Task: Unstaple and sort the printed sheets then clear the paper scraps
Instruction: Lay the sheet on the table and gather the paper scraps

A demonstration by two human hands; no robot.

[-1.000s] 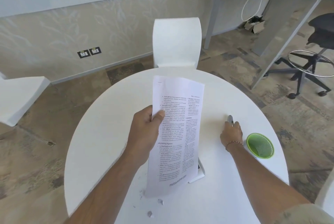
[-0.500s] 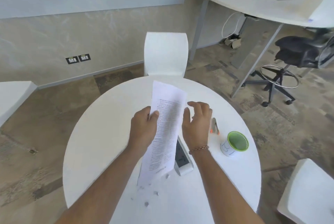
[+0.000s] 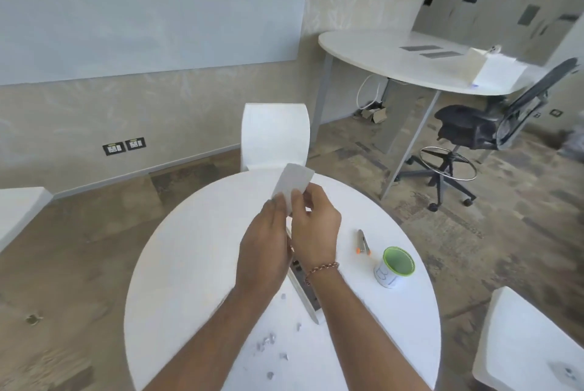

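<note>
Paper scraps lie uncleared on the near worktop. Above its middle, the left hand and right hand pinch a sheet between their fingers; sorting looks unfinished. Right: staple remover, cup.

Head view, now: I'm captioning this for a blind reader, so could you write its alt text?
Both hands, left hand and right hand, hold a white printed sheet above a round white table. A staple remover and a green-rimmed cup sit to the right, with paper scraps near the front edge.
</note>
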